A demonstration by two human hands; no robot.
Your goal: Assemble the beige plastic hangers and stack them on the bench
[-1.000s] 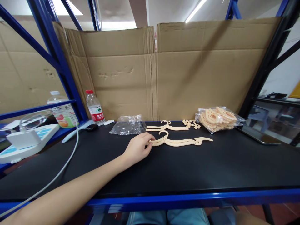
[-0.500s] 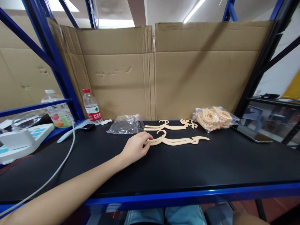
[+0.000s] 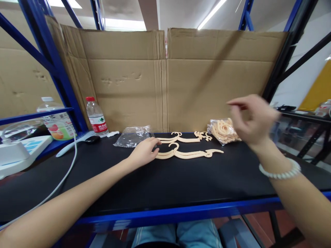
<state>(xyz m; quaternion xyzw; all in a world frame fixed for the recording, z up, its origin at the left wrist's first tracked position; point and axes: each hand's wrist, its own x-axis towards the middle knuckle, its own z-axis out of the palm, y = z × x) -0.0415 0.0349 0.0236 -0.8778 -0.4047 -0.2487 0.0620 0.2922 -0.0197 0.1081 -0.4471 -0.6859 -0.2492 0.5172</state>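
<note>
At the left end of the front cream plastic hanger [image 3: 190, 155] rests my left hand [image 3: 144, 151], thumb and fingers slightly apart; it hides that tip. The hanger lies flat, hook away from me, with a curved pointed piece at its right end. Behind it lies a second cream hanger [image 3: 188, 140], with small curly cream pieces [image 3: 203, 135] to its right. My right hand [image 3: 252, 119], blurred, is raised above the table at the right. Its thumb and forefinger are apart, with nothing visible between them. It partly covers a clear bag of cream plastic parts [image 3: 222, 130].
A crumpled clear bag [image 3: 133, 136] lies left of the hangers. Behind it stand a red-capped water bottle [image 3: 96, 117] and a larger bottle [image 3: 58, 120]. A white cable [image 3: 73, 162] crosses the left side of the black table [image 3: 170, 187]. Cardboard [image 3: 124, 82] walls the back.
My right hand has come up into view from the lower right. My left fingers have lifted and parted slightly at the hanger's end. The view has shifted a little to the right.
</note>
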